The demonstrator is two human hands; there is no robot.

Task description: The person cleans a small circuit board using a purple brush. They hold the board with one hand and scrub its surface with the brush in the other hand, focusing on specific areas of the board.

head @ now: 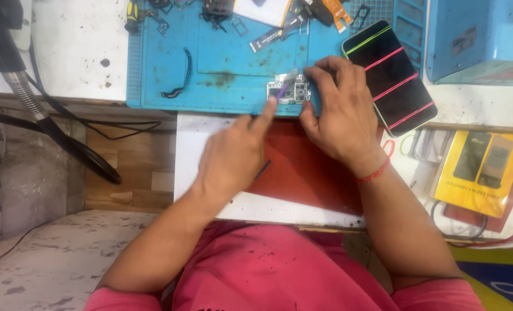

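Note:
A small phone circuit board (290, 90) lies at the near edge of a blue repair mat (222, 63). My right hand (340, 112) pinches the board's right side between thumb and fingers. My left hand (233, 158) reaches up to the board's left side, its index finger extended and touching a purple tool (283, 87) that lies across the board. A thin dark stick (262, 170) juts out below my left hand over a red pad (302, 170).
A black phone (390, 76) with coloured stripes on its screen lies right of my right hand. Flex cables, a screwdriver (132, 14) and small parts sit at the mat's far edge. A yellow box (482, 173) lies right. A black hose (49, 124) runs left. A blue box (478, 37) stands top right.

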